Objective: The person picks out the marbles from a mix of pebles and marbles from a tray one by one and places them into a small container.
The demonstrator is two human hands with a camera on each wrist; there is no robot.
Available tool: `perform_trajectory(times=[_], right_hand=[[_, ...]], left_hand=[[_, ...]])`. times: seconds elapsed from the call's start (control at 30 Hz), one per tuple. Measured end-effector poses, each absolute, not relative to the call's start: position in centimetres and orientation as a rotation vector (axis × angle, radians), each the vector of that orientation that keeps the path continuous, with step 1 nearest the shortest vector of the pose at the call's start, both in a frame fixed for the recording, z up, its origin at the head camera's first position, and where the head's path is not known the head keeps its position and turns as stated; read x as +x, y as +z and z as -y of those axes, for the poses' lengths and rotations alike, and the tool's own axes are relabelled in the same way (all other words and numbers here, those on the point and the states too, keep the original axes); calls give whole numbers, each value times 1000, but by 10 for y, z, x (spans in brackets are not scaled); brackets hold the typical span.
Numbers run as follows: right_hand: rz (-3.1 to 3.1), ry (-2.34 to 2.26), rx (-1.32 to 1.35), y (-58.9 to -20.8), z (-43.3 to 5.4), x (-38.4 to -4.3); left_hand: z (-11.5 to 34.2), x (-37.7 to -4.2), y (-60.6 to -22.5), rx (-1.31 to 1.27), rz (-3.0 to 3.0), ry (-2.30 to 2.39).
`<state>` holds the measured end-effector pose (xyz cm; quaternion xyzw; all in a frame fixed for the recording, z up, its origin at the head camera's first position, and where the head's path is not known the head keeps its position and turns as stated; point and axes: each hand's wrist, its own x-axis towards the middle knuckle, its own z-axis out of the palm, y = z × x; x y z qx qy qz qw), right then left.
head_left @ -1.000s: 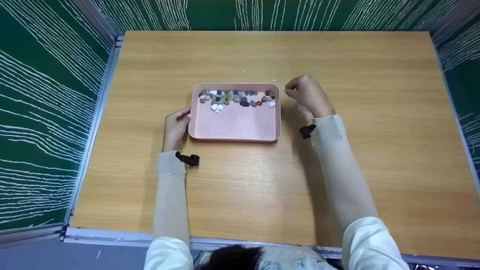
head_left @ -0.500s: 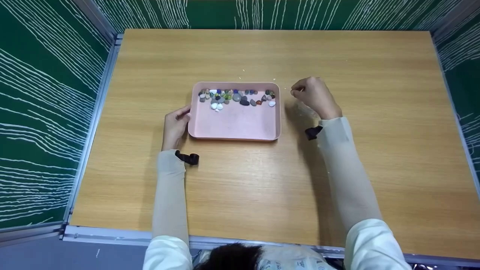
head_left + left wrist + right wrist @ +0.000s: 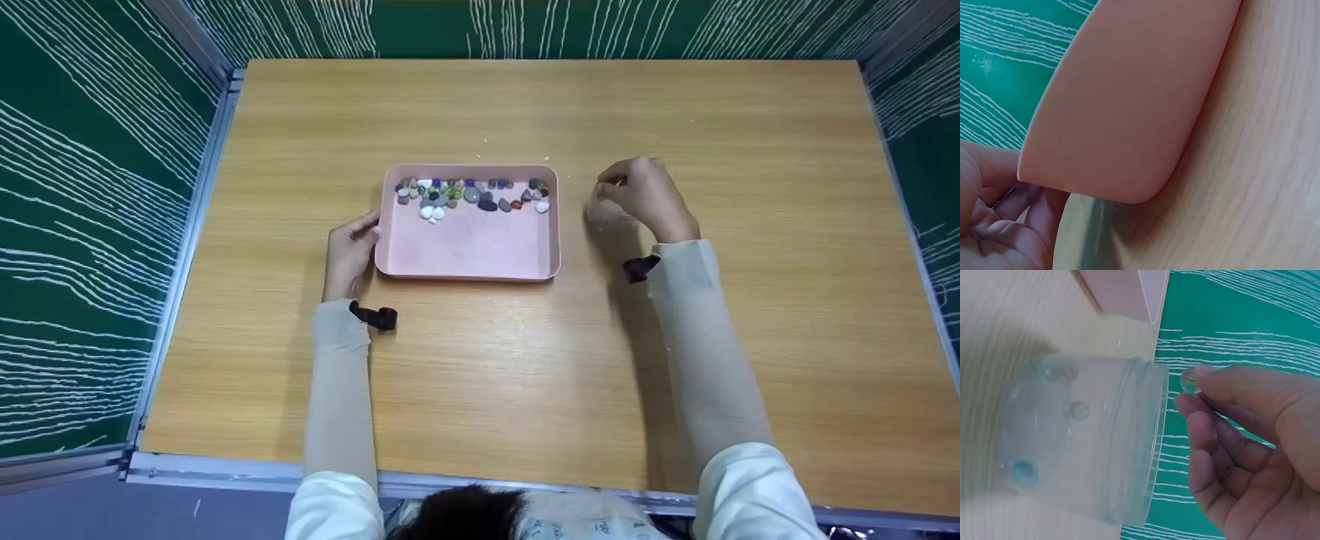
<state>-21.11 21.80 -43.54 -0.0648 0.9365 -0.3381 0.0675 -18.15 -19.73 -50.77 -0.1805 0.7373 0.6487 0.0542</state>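
Note:
A pink rectangular tray stands mid-table, with several pebbles and glass beads along its far side. At its left wall my left hand grips the edge; in the left wrist view the fingers meet the tray's corner. To the right of the tray, my right hand is raised above a clear jar. Between thumb and finger it pinches a clear glass marble, just outside the jar's open mouth. Several marbles, including a blue one, lie inside the jar.
Tiny white specks lie on the wooden table behind the tray. Green panels with white wavy lines surround the table at the back and sides. Black wrist cameras are worn on both wrists.
My right hand has moved right and slightly nearer the body, from beside the tray's far right corner to over the jar. The left hand and the tray stay in place.

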Motion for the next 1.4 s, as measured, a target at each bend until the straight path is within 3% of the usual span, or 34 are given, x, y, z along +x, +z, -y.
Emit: perform_trajectory(times=[1.4], right_hand=[[-2766,-993,-112,-444,-242,-200]], left_hand=[[198,-182,-508,-560,-2244,1940]])
